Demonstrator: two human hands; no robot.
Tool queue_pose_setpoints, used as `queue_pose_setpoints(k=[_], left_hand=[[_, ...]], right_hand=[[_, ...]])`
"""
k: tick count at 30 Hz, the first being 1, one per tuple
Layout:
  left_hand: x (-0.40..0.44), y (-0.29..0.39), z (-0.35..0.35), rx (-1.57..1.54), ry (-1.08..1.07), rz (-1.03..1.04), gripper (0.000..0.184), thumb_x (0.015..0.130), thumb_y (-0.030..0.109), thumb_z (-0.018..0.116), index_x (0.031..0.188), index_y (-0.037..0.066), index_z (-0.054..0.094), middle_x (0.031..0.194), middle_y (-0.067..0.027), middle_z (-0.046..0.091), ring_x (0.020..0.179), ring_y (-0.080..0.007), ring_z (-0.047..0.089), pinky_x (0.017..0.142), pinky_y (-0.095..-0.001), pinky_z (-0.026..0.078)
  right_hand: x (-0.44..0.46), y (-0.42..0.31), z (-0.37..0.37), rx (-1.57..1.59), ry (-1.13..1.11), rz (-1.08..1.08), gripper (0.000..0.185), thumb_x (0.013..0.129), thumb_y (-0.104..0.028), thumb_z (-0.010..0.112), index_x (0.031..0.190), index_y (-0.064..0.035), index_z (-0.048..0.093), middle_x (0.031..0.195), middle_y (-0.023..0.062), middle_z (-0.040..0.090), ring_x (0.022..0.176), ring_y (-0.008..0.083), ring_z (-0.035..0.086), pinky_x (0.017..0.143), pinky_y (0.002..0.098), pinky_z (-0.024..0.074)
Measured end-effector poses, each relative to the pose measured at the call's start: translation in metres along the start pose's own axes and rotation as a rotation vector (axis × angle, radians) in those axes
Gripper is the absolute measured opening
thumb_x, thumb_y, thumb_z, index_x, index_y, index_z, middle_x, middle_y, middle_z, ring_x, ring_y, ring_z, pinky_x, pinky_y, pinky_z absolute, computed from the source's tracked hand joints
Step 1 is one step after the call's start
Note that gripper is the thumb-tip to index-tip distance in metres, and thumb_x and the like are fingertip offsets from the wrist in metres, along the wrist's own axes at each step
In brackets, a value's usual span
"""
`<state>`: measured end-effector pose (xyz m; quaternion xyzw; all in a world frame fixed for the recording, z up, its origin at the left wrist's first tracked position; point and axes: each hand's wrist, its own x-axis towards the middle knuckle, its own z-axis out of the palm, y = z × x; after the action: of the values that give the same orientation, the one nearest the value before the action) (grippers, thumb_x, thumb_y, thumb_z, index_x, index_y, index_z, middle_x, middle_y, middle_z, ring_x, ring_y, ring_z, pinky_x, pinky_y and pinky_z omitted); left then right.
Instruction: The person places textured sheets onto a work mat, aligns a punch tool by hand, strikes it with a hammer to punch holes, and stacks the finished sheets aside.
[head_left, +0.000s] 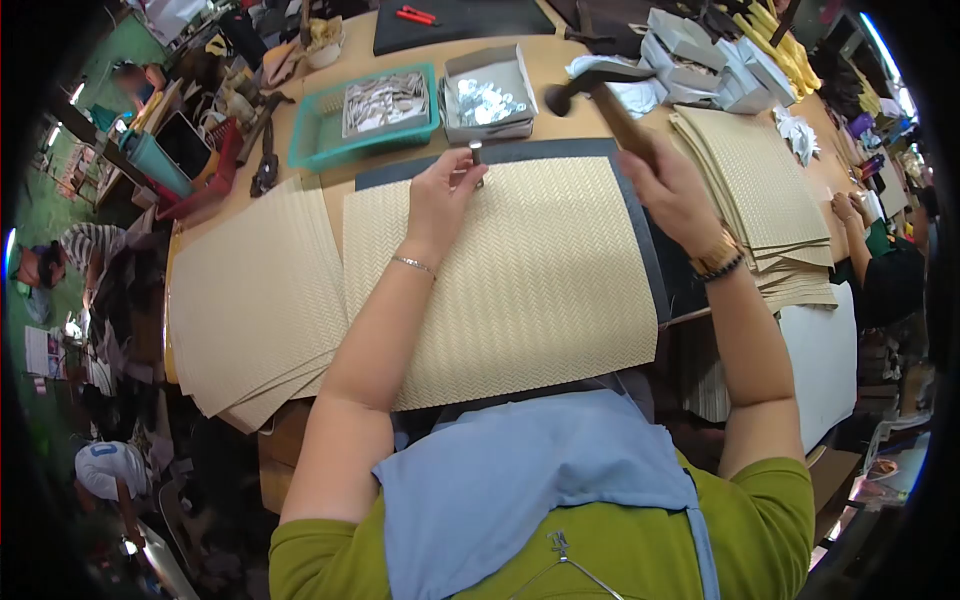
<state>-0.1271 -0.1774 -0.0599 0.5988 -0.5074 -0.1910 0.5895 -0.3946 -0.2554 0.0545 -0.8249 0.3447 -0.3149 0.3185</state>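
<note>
My left hand [446, 196] pinches a short metal punch [476, 150] upright near the top edge of a cream woven-pattern sheet [530, 280]. The punch's lower tip is hidden by my fingers. Wrapped around the wooden handle of a hammer [618, 118], my right hand [672, 185] holds it raised to the right of the punch, its dark head pointing left. Beneath the sheet lies a dark mat [645, 230], showing along the top and right edges.
Similar sheets are stacked at left [250, 300] and right [755, 180]. A teal basket [310, 145] holds pale strips; beside it a box [530, 125] contains shiny metal pieces. A second hammer [263, 145] lies at left. Other people sit on both sides.
</note>
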Motion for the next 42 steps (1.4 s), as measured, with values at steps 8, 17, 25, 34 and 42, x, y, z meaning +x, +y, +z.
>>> queue_pose_setpoints(k=[8, 17, 25, 34, 42], left_hand=[[-0.004, 0.014, -0.004, 0.025, -0.031, 0.007, 0.023, 0.084, 0.01, 0.07, 0.102, -0.001, 0.062, 0.087, -0.0069, 0.067, 0.079, -0.0097, 0.064, 0.069, -0.024, 0.052], [-0.003, 0.009, -0.004, 0.024, -0.003, 0.064, 0.022, 0.084, 0.01, 0.069, 0.101, -0.002, 0.062, 0.087, -0.0098, 0.068, 0.078, -0.015, 0.066, 0.069, -0.027, 0.053], [-0.003, 0.015, -0.004, 0.136, -0.021, -0.024, 0.019, 0.091, 0.011, 0.058, 0.102, -0.002, 0.05, 0.085, -0.0148, 0.066, 0.078, -0.0196, 0.067, 0.068, -0.0311, 0.053], [0.026, -0.014, -0.072, -0.47, 0.266, -0.239, 0.013, 0.095, 0.021, 0.049, 0.097, 0.008, 0.047, 0.078, -0.0006, 0.054, 0.064, -0.0122, 0.054, 0.059, -0.0255, 0.045], [-0.08, 0.025, -0.163, 0.691, -0.022, -0.474, 0.041, 0.08, 0.032, 0.071, 0.088, -0.007, 0.061, 0.077, -0.0075, 0.064, 0.073, -0.0181, 0.058, 0.069, -0.0325, 0.046]], right_hand=[[0.038, -0.046, 0.03, -0.256, -0.343, -0.182, 0.027, 0.092, -0.025, 0.057, 0.102, -0.0006, 0.052, 0.076, 0.0165, 0.058, 0.067, 0.0274, 0.056, 0.065, 0.0375, 0.045], [0.047, -0.044, 0.045, 0.212, 0.06, -0.252, 0.025, 0.092, -0.019, 0.058, 0.105, -0.0008, 0.047, 0.076, 0.0127, 0.06, 0.069, 0.0242, 0.061, 0.066, 0.0351, 0.0488], [0.0, 0.01, 0.027, -0.299, -0.158, -0.045, 0.029, 0.091, -0.021, 0.059, 0.113, -0.0045, 0.049, 0.09, 0.0214, 0.062, 0.081, 0.0378, 0.062, 0.068, 0.0411, 0.0479], [-0.115, 0.108, -0.043, -0.919, 0.034, 0.246, 0.034, 0.086, -0.033, 0.063, 0.113, -0.0139, 0.058, 0.097, 0.0113, 0.064, 0.085, 0.0335, 0.062, 0.068, 0.0429, 0.0486], [-0.072, 0.154, -0.119, -1.013, 0.293, 0.048, 0.051, 0.085, -0.043, 0.061, 0.121, -0.0066, 0.057, 0.125, 0.0189, 0.054, 0.116, 0.0351, 0.05, 0.097, 0.044, 0.0399]])
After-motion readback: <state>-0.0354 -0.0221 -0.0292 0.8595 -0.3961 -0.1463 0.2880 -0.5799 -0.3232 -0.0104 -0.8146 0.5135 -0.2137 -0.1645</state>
